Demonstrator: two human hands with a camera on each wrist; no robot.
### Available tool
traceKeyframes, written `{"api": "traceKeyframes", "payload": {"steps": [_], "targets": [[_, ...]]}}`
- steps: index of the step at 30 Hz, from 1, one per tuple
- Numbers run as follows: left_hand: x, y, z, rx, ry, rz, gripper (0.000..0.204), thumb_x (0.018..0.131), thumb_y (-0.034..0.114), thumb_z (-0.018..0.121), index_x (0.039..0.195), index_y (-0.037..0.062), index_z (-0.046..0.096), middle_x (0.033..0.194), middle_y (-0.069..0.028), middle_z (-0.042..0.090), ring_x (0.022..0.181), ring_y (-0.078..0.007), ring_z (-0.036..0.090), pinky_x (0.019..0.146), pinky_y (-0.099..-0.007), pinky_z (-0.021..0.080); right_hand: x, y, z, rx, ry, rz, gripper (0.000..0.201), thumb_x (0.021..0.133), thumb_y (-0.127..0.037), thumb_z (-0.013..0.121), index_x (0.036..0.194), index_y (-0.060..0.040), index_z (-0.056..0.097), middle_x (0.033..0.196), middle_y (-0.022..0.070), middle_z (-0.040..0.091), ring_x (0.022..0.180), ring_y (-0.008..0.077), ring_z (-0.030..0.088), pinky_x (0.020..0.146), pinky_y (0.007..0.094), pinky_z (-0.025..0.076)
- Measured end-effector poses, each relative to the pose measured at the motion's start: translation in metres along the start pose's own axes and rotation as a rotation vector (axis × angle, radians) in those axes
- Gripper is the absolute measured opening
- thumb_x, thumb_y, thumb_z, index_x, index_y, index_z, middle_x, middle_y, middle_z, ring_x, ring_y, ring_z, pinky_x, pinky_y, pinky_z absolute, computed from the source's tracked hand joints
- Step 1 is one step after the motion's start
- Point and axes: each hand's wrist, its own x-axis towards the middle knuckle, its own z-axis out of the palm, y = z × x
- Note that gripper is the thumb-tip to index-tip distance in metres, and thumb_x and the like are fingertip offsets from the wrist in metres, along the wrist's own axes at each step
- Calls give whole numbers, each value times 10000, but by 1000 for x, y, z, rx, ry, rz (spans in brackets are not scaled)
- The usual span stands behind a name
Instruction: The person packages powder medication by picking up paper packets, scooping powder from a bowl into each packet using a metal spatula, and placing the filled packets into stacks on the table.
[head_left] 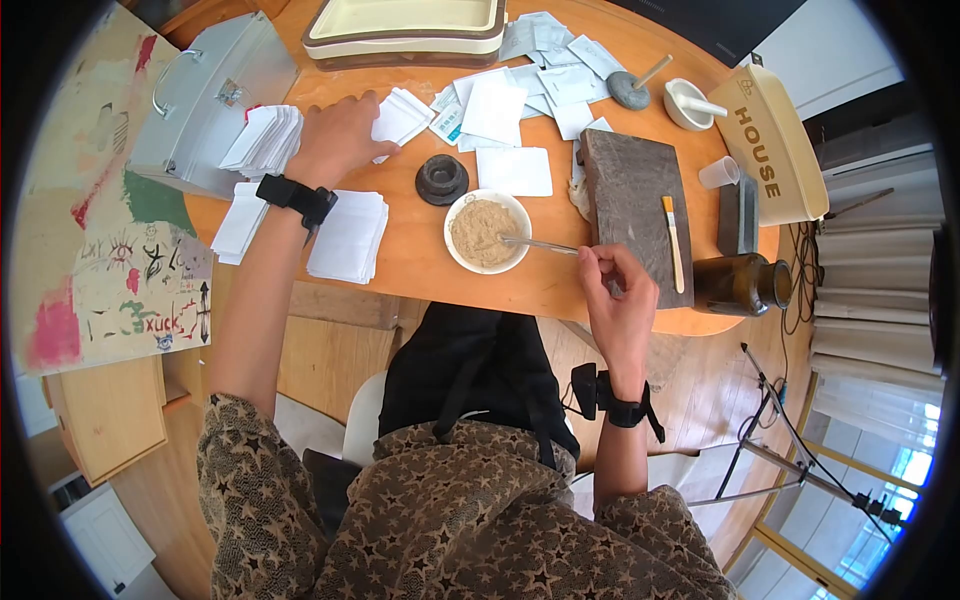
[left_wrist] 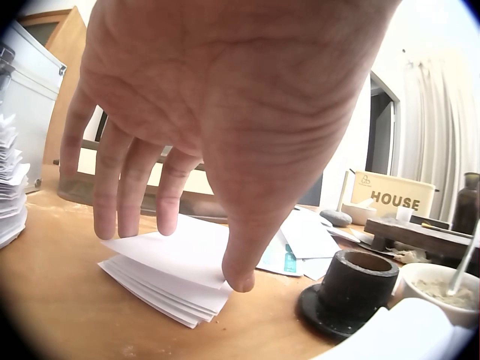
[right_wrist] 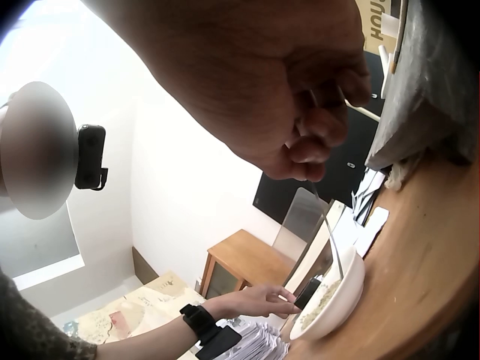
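Observation:
The left hand [head_left: 340, 138] is over a small stack of white paper packets [left_wrist: 176, 262], fingers spread and pointing down, thumb at the stack's near corner in the left wrist view. The right hand [head_left: 622, 300] pinches the end of a thin metal spoon handle [head_left: 545, 244]. The spoon's other end rests in a white bowl [right_wrist: 351, 300] of beige powder [head_left: 480, 232]. Behind the bowl stands a round black holder [head_left: 441, 180]. Two more piles of white packets, one neat [head_left: 348, 236] and one tall [head_left: 264, 140], lie near the left forearm.
A dark wooden board [head_left: 635, 200] with a brush [head_left: 672, 245] lies right of the bowl, beside a brown jar [head_left: 742, 284]. Farther back are scattered sachets [head_left: 570, 85], a mortar [head_left: 690, 105], a cream tray [head_left: 405, 30] and a HOUSE box [head_left: 765, 145]. A silver case [head_left: 210, 100] stands left.

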Motion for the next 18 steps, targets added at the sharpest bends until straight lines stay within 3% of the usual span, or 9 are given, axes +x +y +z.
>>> {"api": "traceKeyframes", "payload": {"steps": [6, 8, 18], "targets": [[-5, -1, 0, -30, 46, 18, 564, 812, 456, 804, 1213, 105, 617, 1112, -95, 714, 1032, -260, 678, 928, -488, 451, 0, 0, -1, 5, 6, -2, 152, 942, -126, 728, 887, 7, 680, 641, 52, 578, 573, 86, 473, 521, 258, 392], [-8, 1, -2, -80, 60, 36, 529, 805, 416, 811, 1192, 137, 584, 1082, -153, 704, 1028, -320, 676, 903, -447, 493, 1, 0, -1, -13, 3, -29, 148, 948, -123, 724, 889, 5, 679, 639, 57, 575, 565, 92, 470, 516, 262, 387], [-19, 12, -10, -85, 57, 57, 609, 808, 354, 813, 1353, 265, 554, 1111, -172, 676, 1034, -357, 671, 924, -450, 511, 0, -1, -1, -28, -1, -62, 142, 954, -123, 717, 897, 1, 681, 643, 59, 572, 561, 100, 466, 513, 268, 384]]}}
